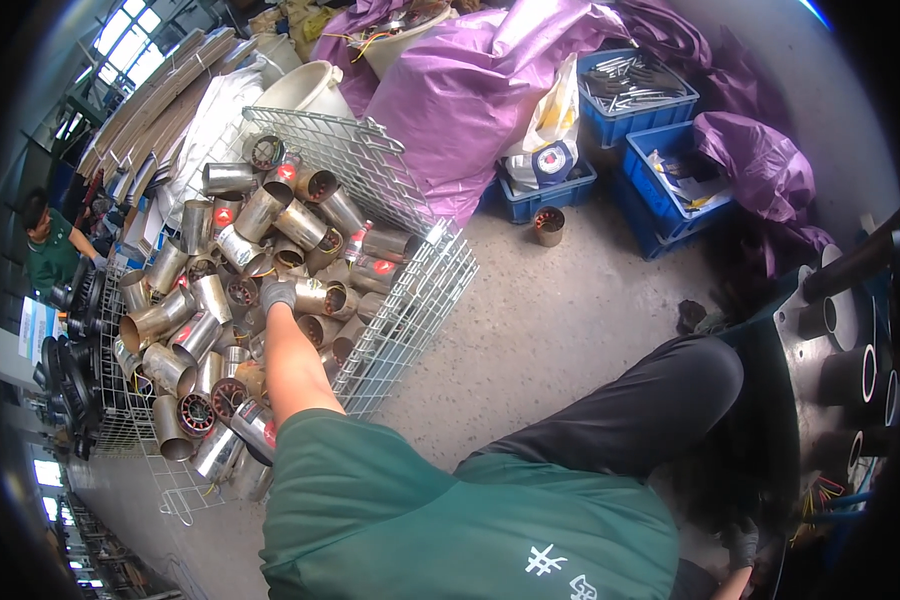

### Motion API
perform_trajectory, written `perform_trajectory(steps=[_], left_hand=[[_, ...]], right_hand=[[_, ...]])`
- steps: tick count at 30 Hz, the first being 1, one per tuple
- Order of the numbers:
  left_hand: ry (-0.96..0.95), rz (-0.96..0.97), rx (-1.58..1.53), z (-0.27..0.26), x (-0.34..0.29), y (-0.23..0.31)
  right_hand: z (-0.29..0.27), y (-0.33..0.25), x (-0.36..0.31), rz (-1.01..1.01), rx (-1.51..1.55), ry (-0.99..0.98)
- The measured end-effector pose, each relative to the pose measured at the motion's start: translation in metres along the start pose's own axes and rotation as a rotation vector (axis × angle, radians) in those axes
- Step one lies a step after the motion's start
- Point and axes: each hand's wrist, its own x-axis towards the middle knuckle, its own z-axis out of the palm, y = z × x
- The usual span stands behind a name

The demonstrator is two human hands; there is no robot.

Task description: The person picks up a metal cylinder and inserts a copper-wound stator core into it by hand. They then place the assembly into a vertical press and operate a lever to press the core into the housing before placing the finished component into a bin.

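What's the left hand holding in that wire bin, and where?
The gloved left hand rests on a metal cylinder at its end; a closed grip cannot be told.

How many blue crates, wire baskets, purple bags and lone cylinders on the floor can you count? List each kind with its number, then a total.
Blue crates: 3
Wire baskets: 1
Lone cylinders on the floor: 1
Purple bags: 3, though the folds make the bags hard to separate
Total: 8

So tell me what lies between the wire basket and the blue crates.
In the head view, bare concrete floor separates the wire basket from the blue crates; one small metal cylinder stands there alone.
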Motion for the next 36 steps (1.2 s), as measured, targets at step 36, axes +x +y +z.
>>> perform_trajectory(steps=[36], left_hand=[[-2.127,0.642,-1.428,-0.078,-0.642,0.515]], right_hand=[[0.042,-0.216,-0.119,-0.521,0.433,0.145]])
